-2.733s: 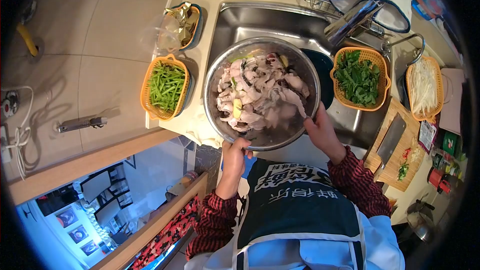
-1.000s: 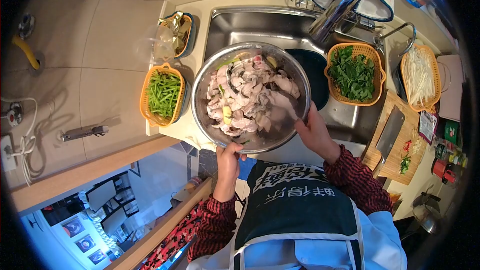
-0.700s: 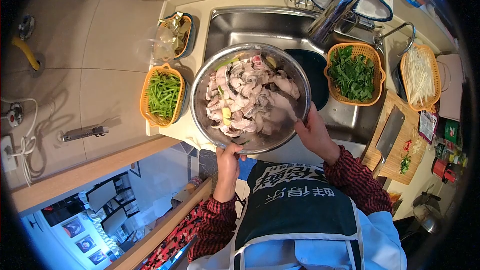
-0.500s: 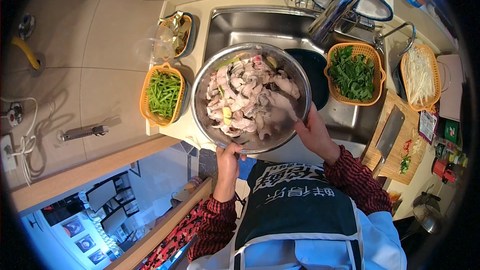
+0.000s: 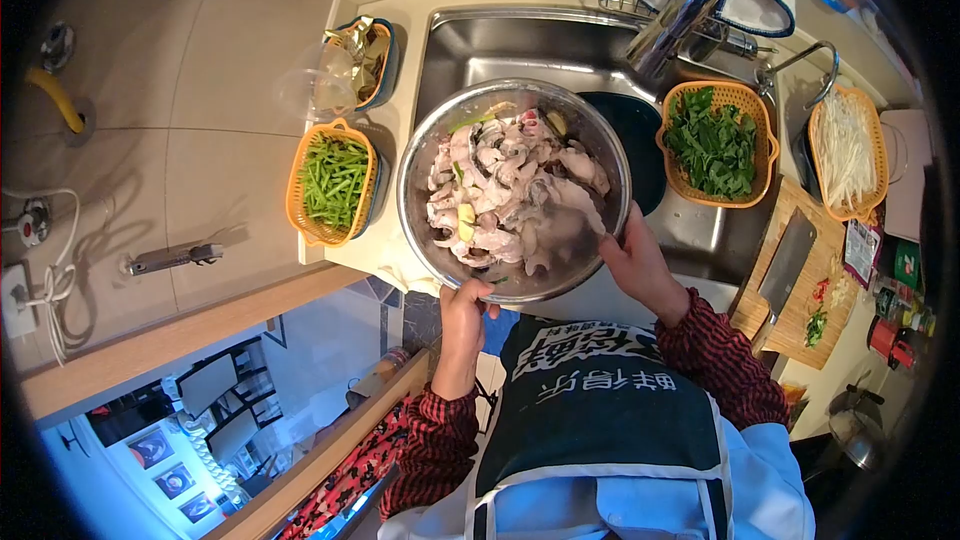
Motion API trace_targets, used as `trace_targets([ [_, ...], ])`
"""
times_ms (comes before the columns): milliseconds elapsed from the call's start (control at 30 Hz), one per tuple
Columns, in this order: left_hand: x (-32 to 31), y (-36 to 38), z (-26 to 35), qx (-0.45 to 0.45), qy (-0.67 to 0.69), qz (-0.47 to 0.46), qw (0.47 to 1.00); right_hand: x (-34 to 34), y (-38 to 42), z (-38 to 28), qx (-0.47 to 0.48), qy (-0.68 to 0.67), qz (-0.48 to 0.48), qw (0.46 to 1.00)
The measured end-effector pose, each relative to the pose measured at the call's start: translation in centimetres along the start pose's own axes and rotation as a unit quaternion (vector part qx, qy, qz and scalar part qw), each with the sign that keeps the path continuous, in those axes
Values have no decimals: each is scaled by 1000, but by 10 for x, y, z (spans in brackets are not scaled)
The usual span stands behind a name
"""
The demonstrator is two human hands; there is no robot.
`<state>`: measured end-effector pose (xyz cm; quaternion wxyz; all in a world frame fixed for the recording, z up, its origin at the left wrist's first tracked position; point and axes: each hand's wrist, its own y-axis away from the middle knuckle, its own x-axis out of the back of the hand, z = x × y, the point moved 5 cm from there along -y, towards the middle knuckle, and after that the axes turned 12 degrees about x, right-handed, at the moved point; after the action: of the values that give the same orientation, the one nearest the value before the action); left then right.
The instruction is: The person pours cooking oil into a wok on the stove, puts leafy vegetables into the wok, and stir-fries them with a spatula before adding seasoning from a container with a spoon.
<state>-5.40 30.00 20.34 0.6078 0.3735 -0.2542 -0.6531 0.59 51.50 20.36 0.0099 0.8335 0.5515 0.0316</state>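
Observation:
A large steel bowl [image 5: 411, 230] is held up between my two hands over the near edge of the sink. Raw sliced fish [image 5: 500, 165] fills it, with a few yellow and green pieces among the slices and some cloudy liquid at the lower right. My left hand [image 5: 464, 325] grips the rim at the lower left, thumb on top. At the right side, my right hand [image 5: 640, 265] is closed on the rim with its thumb inside the edge. The fingers beneath the bowl are hidden.
The steel sink [image 5: 480, 40] lies behind, holding a dark round basin [image 5: 635, 170]. Orange baskets carry chopped green stems [image 5: 333, 180], leafy greens [image 5: 712, 145] and white enoki mushrooms [image 5: 845, 150]. A cleaver [image 5: 790, 260] rests on the cutting board [image 5: 770, 325]. A faucet [image 5: 680, 25] leans over the sink.
The whole view has shifted slightly. The bowl stays in both hands, with its position over the sink edge nearly the same and its contents little changed.

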Motion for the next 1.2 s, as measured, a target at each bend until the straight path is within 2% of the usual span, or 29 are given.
trace_targets([
  [367,6,-2,-3,1,3,-26,1000,-1,0,-5,-7,19,-15,1000],
  [467,5,-2,-4,8,12,-20,1000,5,-4,-12,17,12,-13,1000],
  [533,2,1,-4,20,28,-13,999,17,-14,-40,-115,195,-122,966],
  [567,1,1,-7,21,28,-13,999,21,-16,-49,-116,195,-122,966],
  [600,1,0,-11,16,33,4,999,30,-21,-69,-4,299,-50,953],
  [633,2,-1,-14,12,38,20,999,35,-23,-86,108,395,23,912],
  [667,1,-2,-17,14,38,18,999,30,-26,-92,153,407,24,900],
  [700,1,-3,-19,13,37,14,999,23,-30,-89,153,409,26,899],
  [767,3,-5,-24,14,35,8,999,-1,-35,-71,151,438,-56,884],
  [1100,6,4,-15,-18,38,17,999,-19,-46,-41,85,315,-137,935],
  [1200,6,4,-15,-19,39,14,999,-16,-47,-50,69,281,-123,949],
])
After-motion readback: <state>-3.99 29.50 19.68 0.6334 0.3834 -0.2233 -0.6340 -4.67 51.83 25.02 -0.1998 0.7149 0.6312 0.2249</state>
